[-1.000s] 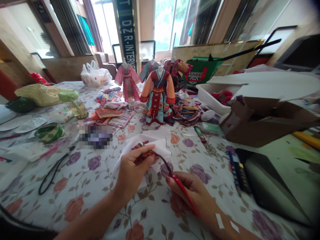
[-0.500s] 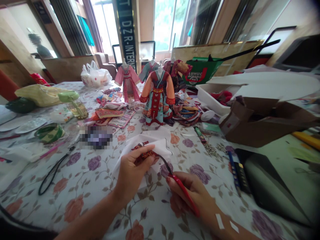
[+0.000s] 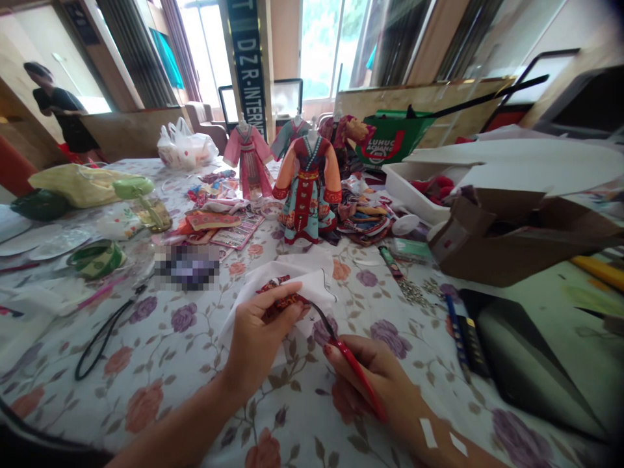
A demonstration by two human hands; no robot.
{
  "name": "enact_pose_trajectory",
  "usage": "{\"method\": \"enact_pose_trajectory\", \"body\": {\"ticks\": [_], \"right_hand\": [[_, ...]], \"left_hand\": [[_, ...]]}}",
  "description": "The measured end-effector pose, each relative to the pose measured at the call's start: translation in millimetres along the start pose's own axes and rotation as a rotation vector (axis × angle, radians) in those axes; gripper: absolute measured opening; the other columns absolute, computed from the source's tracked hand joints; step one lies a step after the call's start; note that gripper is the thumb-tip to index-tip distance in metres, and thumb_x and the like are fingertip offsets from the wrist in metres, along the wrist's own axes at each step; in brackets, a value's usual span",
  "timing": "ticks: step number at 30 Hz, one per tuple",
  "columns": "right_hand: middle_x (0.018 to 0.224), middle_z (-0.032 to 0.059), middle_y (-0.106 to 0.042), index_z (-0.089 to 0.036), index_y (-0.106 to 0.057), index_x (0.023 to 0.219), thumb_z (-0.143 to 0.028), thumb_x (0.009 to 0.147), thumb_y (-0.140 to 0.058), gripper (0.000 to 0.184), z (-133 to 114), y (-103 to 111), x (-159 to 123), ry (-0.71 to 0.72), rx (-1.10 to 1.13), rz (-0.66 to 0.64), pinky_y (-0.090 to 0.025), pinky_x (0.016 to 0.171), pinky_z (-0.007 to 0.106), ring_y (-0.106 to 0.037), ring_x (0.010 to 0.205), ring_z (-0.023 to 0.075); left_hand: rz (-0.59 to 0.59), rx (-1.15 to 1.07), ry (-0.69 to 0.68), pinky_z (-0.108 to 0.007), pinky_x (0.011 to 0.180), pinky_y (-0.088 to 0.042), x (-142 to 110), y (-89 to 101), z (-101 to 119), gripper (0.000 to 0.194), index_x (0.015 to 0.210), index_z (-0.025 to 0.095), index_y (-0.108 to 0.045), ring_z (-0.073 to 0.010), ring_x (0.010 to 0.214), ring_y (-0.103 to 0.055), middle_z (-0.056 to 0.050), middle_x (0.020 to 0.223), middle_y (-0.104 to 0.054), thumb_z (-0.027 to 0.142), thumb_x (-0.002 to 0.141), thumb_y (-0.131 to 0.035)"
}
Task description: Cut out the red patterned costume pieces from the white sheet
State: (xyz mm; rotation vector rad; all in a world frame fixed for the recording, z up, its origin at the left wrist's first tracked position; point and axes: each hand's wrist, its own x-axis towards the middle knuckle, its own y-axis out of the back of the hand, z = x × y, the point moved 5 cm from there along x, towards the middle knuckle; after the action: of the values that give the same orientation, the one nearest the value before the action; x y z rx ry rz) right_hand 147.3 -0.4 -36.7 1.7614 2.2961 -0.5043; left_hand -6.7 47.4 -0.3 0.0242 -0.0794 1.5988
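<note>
My left hand point(image 3: 263, 322) is closed on a piece of red patterned fabric point(image 3: 275, 284), pinched between thumb and fingers. White cloth point(image 3: 312, 276) spreads around and beneath it on the table. In my right hand point(image 3: 373, 367) are red-handled scissors point(image 3: 358, 370); their dark blades reach up to the fabric's right edge at my left fingertips. Whether the blade tips are apart is hidden by the fabric and fingers. Behind the cloth stands a small doll-size robe point(image 3: 308, 188) in red, orange and light blue, with a pink robe point(image 3: 248, 159) to its left.
A brown cardboard box point(image 3: 492, 247) and a white foam box point(image 3: 414, 192) stand at the right. A dark tablet-like slab point(image 3: 526, 364) lies in front of them. Folded fabrics point(image 3: 365, 218), a lidded bottle point(image 3: 149, 205) and a green tape roll point(image 3: 97, 258) surround the work area. A person point(image 3: 63, 107) stands far left.
The person at the far left has come further into view. My hands, the fabric and the scissors are almost where they were, with the scissor handles shifted very slightly.
</note>
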Motion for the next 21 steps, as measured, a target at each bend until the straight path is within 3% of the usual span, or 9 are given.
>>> {"method": "enact_pose_trajectory", "body": {"ticks": [5,10,21], "right_hand": [[0.038,-0.0079,-0.043,-0.020,-0.045,0.061,-0.051,0.079,-0.064,0.041,2.8,1.6,0.5,0.031,0.005,-0.037,-0.040,0.040,0.022,-0.044,0.034,0.0089],[0.036,-0.0083,-0.040,-0.020,-0.045,0.060,-0.052,0.076,-0.066,0.042,3.5,2.1,1.4,0.011,0.006,-0.030,-0.040,0.039,0.022,-0.044,0.034,0.0099],[0.035,-0.0089,-0.039,-0.020,-0.044,0.060,-0.050,0.076,-0.068,0.041,2.8,0.1,0.8,0.017,0.047,-0.034,-0.039,0.038,0.021,-0.043,0.033,0.0088]], "left_hand": [[-0.009,0.014,-0.015,-0.025,0.082,-0.056,-0.2,-0.1,1.7,0.028,0.104,0.023,-0.073,-0.0167,0.085,-0.070,-0.003,0.095,-0.075,0.025,0.076,-0.070],[-0.008,0.055,-0.028,-0.027,0.083,-0.056,0.1,0.0,4.2,0.028,0.103,0.021,-0.074,-0.0187,0.086,-0.070,-0.004,0.095,-0.075,0.025,0.075,-0.070],[-0.035,0.046,0.008,-0.021,0.076,-0.055,-0.8,-1.8,4.8,0.027,0.102,0.022,-0.074,-0.0148,0.081,-0.070,-0.002,0.091,-0.076,0.023,0.076,-0.069]]}}
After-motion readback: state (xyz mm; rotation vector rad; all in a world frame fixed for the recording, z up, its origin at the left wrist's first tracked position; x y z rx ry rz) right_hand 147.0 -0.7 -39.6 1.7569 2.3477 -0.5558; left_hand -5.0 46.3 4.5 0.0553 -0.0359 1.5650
